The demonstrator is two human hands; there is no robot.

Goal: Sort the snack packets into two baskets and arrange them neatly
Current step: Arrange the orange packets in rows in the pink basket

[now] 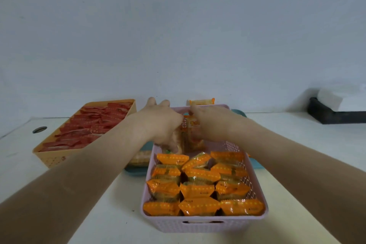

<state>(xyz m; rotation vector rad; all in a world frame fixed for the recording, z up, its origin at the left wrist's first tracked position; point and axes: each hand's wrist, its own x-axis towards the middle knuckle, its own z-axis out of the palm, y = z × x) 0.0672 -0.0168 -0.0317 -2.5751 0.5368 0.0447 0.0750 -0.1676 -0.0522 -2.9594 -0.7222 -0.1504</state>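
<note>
Orange packets (200,190): approx. four rows laid flat at the near end of the lilac basket (204,224); one in the farthest row sits askew. Far end, same basket: upright packet (195,134) betw. both hands. Right hand (212,123) pinches its top. Left hand (160,125): fingers curl down beside it, grip or not, can't tell. Red packets (89,127): fill the tan basket (49,157) at left, looks done. Still out: loose packet (201,102) behind the lilac basket, and a pale packet (141,156) on the teal tray (134,171). Est.: sorting nearly finished; stragglers and far-end tidying remain.
</note>
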